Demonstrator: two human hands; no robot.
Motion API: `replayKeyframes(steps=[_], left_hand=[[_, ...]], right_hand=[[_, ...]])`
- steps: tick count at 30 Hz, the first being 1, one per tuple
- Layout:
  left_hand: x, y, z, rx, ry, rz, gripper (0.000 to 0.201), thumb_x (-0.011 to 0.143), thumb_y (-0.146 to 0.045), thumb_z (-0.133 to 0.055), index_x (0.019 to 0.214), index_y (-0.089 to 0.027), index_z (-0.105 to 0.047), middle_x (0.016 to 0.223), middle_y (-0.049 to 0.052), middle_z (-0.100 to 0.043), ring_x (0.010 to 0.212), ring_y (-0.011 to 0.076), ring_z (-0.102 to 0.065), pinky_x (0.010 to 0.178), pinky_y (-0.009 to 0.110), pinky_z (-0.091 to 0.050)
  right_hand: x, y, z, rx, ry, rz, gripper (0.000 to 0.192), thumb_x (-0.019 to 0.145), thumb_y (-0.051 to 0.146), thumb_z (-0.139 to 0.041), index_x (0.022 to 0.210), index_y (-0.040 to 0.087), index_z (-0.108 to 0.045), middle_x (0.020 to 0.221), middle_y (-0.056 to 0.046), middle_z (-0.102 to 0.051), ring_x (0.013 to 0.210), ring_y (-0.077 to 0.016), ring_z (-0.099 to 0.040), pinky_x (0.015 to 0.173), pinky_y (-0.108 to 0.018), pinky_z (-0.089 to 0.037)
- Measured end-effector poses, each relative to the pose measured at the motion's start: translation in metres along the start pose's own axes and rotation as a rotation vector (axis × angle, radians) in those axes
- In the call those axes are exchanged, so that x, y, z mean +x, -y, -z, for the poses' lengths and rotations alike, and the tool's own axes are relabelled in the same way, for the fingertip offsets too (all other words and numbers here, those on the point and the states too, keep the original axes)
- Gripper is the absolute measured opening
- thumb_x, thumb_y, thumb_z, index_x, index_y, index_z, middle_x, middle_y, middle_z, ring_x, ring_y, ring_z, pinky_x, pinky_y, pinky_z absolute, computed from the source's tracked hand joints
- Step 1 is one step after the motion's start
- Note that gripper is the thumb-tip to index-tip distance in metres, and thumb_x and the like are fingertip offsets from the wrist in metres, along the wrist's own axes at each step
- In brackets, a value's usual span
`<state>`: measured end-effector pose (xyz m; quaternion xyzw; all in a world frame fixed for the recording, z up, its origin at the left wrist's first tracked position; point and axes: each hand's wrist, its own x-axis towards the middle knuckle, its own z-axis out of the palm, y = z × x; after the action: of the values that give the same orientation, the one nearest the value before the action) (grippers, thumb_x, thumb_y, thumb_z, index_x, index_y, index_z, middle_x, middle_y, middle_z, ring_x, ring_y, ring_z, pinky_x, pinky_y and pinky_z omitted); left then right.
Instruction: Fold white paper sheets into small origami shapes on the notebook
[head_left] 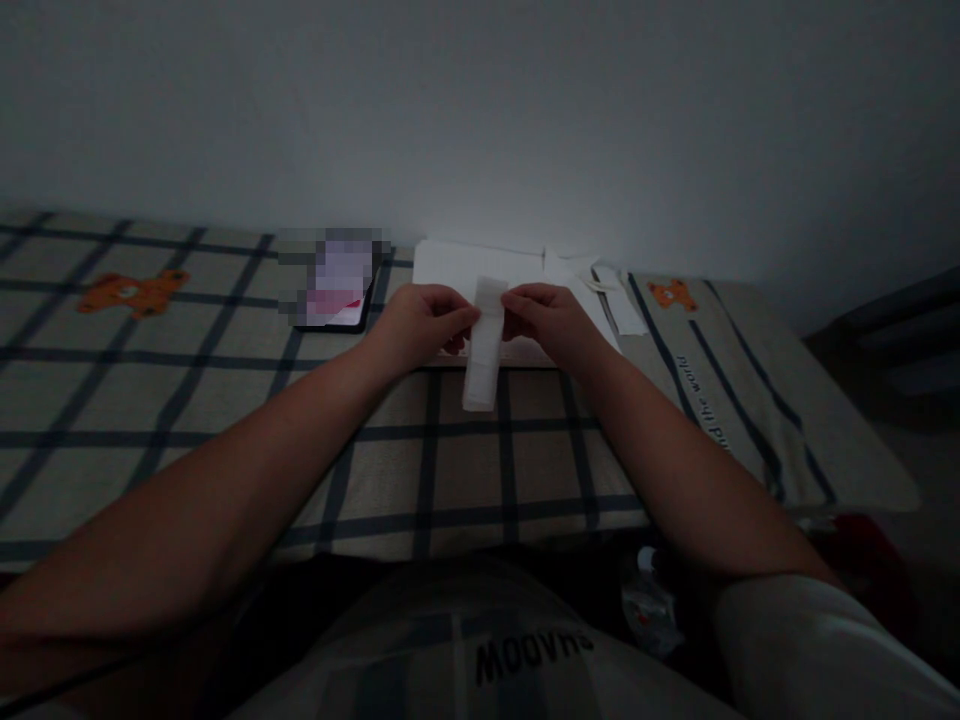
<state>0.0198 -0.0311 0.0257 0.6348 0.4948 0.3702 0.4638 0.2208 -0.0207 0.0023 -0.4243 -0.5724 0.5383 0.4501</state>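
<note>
A narrow white folded strip of paper or cloth hangs upright between both hands, over the checked bed cover. My left hand pinches its upper left edge. My right hand pinches the upper right edge. Behind the hands lies a flat white sheet or board against the wall. The room is dim and details are hard to make out.
The checked cover with orange bear prints spreads left and right. A dark tablet or phone lies left of the white sheet. More white pieces lie at the right of it. A plastic bottle is below the bed edge.
</note>
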Motion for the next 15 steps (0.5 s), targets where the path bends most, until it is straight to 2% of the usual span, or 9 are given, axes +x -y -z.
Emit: replayKeyframes(steps=[4, 10, 15], left_hand=[[0.0011, 0.0031, 0.0001, 0.02, 0.01, -0.014, 0.017, 0.083, -0.021, -0.071, 0.067, -0.016, -0.067, 0.055, 0.0, -0.065, 0.048, 0.0095, -0.058, 0.05, 0.02, -0.048], [0.0013, 0.0034, 0.0001, 0.038, 0.032, -0.017, 0.014, 0.083, -0.021, -0.071, 0.07, -0.016, -0.068, 0.057, 0.0, -0.066, 0.051, 0.0111, -0.061, 0.052, 0.021, -0.05], [0.0013, 0.0032, 0.0, 0.044, 0.028, -0.02, 0.014, 0.083, -0.02, -0.071, 0.07, -0.016, -0.067, 0.056, -0.001, -0.065, 0.05, 0.0108, -0.061, 0.051, 0.021, -0.049]], right_hand=[[0.001, -0.0017, 0.0009, 0.011, -0.021, 0.011, 0.031, 0.078, 0.048, -0.079, 0.085, 0.02, -0.067, 0.069, 0.003, -0.068, 0.062, -0.0111, -0.064, 0.068, -0.03, -0.057], [0.0001, 0.0014, 0.0015, 0.049, -0.037, 0.072, 0.026, 0.079, 0.041, -0.08, 0.076, 0.02, -0.063, 0.065, 0.003, -0.066, 0.06, -0.0109, -0.064, 0.067, -0.029, -0.057], [0.0004, 0.0027, -0.0003, 0.077, -0.038, 0.005, 0.029, 0.082, 0.046, -0.076, 0.077, 0.021, -0.064, 0.066, 0.002, -0.067, 0.06, -0.011, -0.063, 0.065, -0.029, -0.056]])
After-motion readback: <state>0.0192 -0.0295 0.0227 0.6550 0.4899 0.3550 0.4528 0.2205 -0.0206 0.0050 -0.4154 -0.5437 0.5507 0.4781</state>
